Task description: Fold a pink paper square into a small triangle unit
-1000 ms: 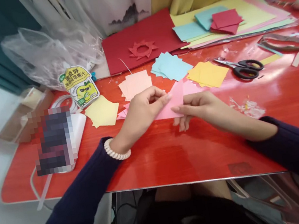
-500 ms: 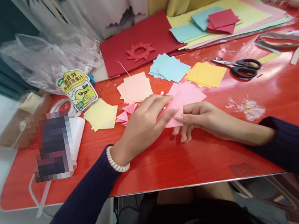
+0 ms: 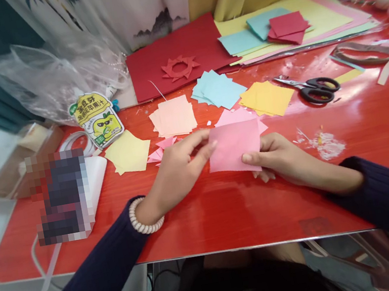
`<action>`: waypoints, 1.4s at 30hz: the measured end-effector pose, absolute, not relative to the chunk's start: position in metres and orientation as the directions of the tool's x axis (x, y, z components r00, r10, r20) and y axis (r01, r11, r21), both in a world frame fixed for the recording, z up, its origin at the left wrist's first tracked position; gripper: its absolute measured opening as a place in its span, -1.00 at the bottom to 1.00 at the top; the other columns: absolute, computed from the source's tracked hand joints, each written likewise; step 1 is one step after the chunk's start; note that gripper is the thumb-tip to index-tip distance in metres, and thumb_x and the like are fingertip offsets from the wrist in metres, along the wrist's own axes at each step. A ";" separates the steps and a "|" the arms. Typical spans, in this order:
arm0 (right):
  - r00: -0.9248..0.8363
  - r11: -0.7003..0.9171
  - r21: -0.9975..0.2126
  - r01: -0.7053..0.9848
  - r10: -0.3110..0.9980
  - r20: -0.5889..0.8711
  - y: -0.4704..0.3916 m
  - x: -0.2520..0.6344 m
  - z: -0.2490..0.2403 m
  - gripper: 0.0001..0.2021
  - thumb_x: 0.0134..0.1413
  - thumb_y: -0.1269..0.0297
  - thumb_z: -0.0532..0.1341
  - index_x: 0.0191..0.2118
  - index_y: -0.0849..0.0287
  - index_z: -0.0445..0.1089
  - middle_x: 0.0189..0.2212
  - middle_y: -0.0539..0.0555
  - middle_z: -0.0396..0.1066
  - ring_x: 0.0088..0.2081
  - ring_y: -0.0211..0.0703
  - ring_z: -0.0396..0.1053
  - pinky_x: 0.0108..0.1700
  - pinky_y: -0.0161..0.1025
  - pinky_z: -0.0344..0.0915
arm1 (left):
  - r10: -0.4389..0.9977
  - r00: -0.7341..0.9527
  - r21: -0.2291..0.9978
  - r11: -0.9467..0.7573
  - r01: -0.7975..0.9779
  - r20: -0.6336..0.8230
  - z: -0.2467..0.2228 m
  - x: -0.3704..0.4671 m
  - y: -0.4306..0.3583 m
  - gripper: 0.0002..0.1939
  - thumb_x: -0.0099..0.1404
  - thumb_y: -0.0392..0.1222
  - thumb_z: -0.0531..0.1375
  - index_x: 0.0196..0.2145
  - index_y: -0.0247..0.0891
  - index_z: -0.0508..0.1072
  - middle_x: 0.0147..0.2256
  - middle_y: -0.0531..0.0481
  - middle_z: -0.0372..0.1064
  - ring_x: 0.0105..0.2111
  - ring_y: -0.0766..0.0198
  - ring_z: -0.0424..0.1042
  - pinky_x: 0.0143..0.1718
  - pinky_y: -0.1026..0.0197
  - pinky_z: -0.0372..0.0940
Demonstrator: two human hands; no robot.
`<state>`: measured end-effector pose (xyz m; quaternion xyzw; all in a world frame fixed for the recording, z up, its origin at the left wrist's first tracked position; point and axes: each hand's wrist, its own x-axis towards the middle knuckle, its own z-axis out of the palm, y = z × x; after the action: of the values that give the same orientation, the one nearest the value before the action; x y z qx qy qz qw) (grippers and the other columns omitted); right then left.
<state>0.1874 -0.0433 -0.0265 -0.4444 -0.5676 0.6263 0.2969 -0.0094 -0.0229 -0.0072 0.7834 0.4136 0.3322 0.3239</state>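
A square pink sheet (image 3: 234,146) is held up flat between my two hands, above the red table (image 3: 208,223). My left hand (image 3: 183,167) pinches its left edge between thumb and fingers. At the lower right corner, my right hand (image 3: 275,158) grips it, thumb on top and fingers beneath. Behind the sheet lie more pink papers (image 3: 236,116), partly covered by it. Small folded pink pieces (image 3: 158,153) sit just beyond my left hand, which hides part of them.
Peach (image 3: 174,116), blue (image 3: 218,89), orange (image 3: 268,97) and yellow (image 3: 128,151) paper squares lie around. Black-handled scissors (image 3: 316,90) rest at right, near white scraps (image 3: 327,143). A red folded ring (image 3: 180,68) lies on red card (image 3: 144,76). A yellow pouch (image 3: 100,122) stands left.
The held pink sheet has come up off the pink papers toward me and now shows whole. My hands have moved apart, the left to its left edge, the right to its lower right corner.
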 end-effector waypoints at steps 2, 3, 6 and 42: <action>-0.433 -0.197 -0.963 0.186 0.863 -0.260 -0.042 0.186 -0.022 -0.59 -0.12 0.06 0.29 -0.75 0.20 0.28 -0.81 -0.04 0.26 -0.74 -0.43 0.16 -0.67 -0.39 0.02 | 0.893 0.387 0.840 -0.382 0.386 0.228 -0.006 -0.011 -0.021 -0.84 0.31 -0.18 0.07 -0.22 -0.24 0.40 -0.30 0.07 0.41 -0.31 0.41 0.38 -0.28 0.38 0.28; -0.425 -0.211 -0.957 0.199 0.862 -0.278 -0.042 0.185 -0.020 -0.63 -0.11 0.09 0.30 -0.72 0.21 0.30 -0.78 -0.04 0.30 -0.71 -0.42 0.21 -0.63 -0.40 0.08 | 0.898 0.384 0.855 -0.364 0.370 0.217 -0.006 -0.012 -0.019 -0.84 0.32 -0.18 0.06 -0.21 -0.23 0.40 -0.28 0.07 0.41 -0.29 0.40 0.37 -0.26 0.38 0.28; -0.394 -0.266 -0.953 0.146 0.868 -0.303 -0.041 0.183 -0.016 -0.74 -0.11 0.18 0.32 -0.62 0.20 0.33 -0.70 -0.04 0.37 -0.64 -0.37 0.30 -0.54 -0.39 0.20 | 0.886 0.423 0.860 -0.356 0.366 0.187 -0.009 -0.013 -0.016 -0.82 0.33 -0.16 0.04 -0.19 -0.23 0.39 -0.26 0.05 0.38 -0.25 0.37 0.36 -0.22 0.34 0.29; -0.503 -0.260 -0.964 -0.047 0.840 -0.202 -0.040 0.182 -0.024 -0.73 0.12 0.05 0.10 -0.32 0.13 0.41 -0.35 0.02 0.44 -0.33 -0.20 0.43 -0.15 -0.20 0.35 | 0.767 0.520 0.581 -0.633 0.512 0.376 -0.017 -0.006 -0.027 -0.90 0.28 -0.18 0.12 -0.34 -0.25 0.34 -0.19 -0.05 0.32 -0.15 0.28 0.31 -0.09 0.19 0.24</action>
<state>0.1822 -0.0398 -0.0243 -0.3829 -0.5179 0.6952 0.3192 -0.0059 -0.0270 -0.0171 0.8478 0.3771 0.3123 0.2035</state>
